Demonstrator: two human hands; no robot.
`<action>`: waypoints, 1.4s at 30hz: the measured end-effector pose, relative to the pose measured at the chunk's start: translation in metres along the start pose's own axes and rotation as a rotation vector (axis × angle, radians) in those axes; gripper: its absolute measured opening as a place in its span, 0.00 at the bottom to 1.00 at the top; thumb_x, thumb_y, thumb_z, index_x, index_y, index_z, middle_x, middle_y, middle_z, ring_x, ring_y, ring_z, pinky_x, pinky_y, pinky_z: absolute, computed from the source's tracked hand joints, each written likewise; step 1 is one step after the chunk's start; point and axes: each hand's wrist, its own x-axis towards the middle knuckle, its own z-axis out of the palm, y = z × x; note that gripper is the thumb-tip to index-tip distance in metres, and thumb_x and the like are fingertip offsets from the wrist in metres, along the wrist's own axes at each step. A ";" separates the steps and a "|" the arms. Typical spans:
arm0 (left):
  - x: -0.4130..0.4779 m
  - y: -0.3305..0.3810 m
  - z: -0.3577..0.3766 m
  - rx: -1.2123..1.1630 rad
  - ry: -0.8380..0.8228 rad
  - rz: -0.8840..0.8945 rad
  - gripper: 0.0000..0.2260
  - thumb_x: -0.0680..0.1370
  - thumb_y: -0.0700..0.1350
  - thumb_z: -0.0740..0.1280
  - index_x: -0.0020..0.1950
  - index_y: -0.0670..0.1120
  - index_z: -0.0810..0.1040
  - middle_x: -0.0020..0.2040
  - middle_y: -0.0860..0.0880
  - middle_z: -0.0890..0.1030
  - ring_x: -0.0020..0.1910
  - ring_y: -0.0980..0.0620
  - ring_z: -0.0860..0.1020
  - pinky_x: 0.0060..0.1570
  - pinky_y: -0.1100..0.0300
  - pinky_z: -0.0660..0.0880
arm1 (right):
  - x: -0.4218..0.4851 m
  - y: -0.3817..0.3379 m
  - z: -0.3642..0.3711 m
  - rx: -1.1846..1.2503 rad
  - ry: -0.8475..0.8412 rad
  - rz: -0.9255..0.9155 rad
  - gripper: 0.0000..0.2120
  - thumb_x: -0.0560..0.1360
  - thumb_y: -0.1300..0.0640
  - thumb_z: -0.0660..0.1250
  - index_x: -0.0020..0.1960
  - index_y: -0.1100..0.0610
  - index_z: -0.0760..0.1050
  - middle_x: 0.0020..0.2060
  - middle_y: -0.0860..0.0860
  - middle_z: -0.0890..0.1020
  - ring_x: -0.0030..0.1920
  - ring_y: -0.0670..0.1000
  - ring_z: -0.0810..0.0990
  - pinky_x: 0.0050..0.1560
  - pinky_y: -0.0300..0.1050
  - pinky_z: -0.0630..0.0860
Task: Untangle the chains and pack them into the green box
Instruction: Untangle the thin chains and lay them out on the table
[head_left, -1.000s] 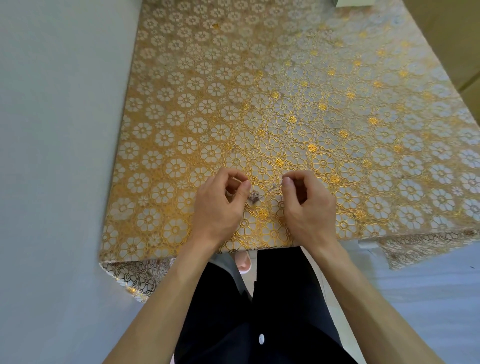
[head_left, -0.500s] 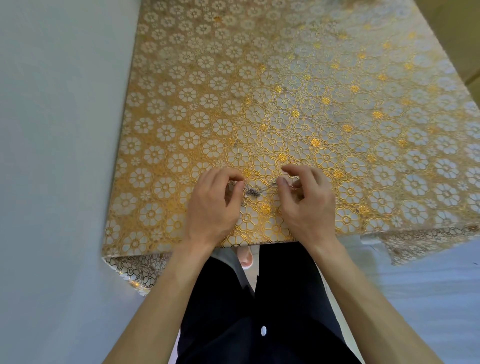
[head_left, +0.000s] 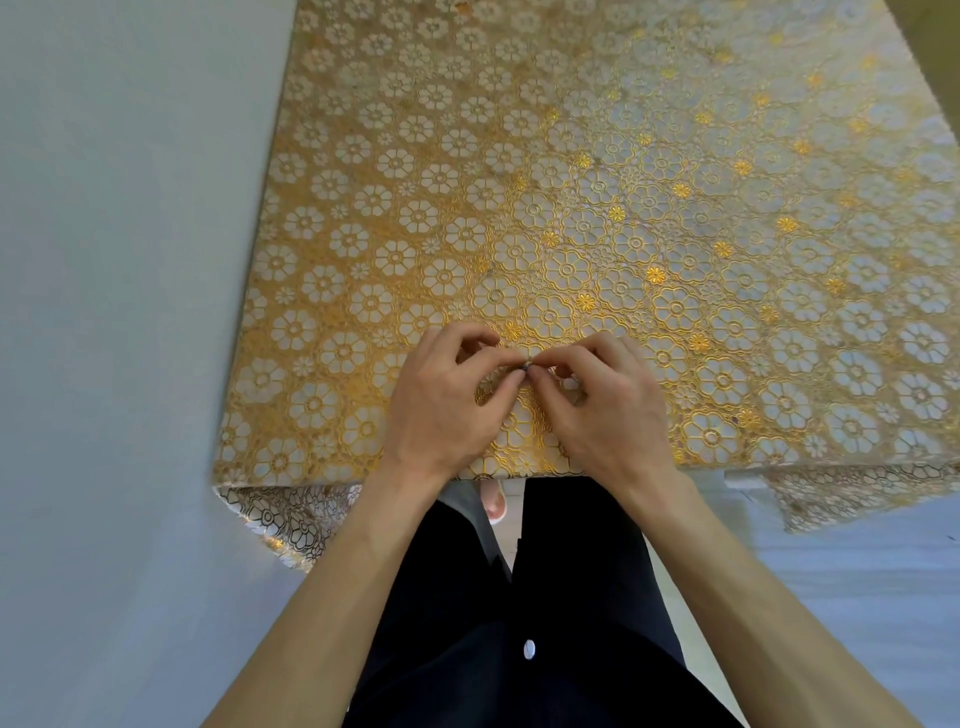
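Since both hands meet over one tiny dark knot, the head view suggests the untangling step is in hand. The left hand (head_left: 447, 410) pinches the chains (head_left: 527, 367) from 9 o'clock and the right hand (head_left: 608, 415) pinches them from 3 o'clock. Thumb and forefinger tips are closed on the metal, just above the desk (head_left: 727, 322) near its 6 o'clock edge.

To do this well, I judge the pinches should be light. One hand should anchor the knot while the other teases a loop loose; pulling the ends would likely tighten it.

Hard to make out are how many chains there are and where their loose lengths run. The gold floral cloth (head_left: 395, 260) swallows fine links, and the fingers cover most of them. The green box is not in view.
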 end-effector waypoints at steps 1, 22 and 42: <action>0.000 0.000 0.000 0.002 0.000 0.007 0.08 0.77 0.51 0.72 0.54 0.52 0.86 0.54 0.51 0.80 0.51 0.51 0.76 0.51 0.55 0.75 | 0.000 0.000 0.000 0.000 -0.009 0.006 0.06 0.76 0.52 0.73 0.48 0.54 0.84 0.41 0.49 0.80 0.44 0.53 0.77 0.46 0.46 0.74; 0.001 -0.001 0.003 0.018 0.017 0.019 0.05 0.80 0.47 0.69 0.52 0.47 0.83 0.54 0.50 0.80 0.53 0.49 0.77 0.52 0.51 0.75 | -0.003 -0.001 -0.003 0.081 -0.076 0.088 0.06 0.79 0.54 0.66 0.50 0.56 0.78 0.47 0.49 0.77 0.45 0.52 0.77 0.44 0.48 0.75; 0.000 0.002 -0.001 -0.142 0.002 -0.136 0.03 0.83 0.42 0.63 0.54 0.45 0.76 0.51 0.52 0.80 0.52 0.53 0.75 0.52 0.52 0.73 | -0.002 0.000 -0.005 0.162 -0.042 0.198 0.09 0.81 0.52 0.64 0.51 0.57 0.77 0.47 0.46 0.75 0.44 0.44 0.72 0.43 0.39 0.69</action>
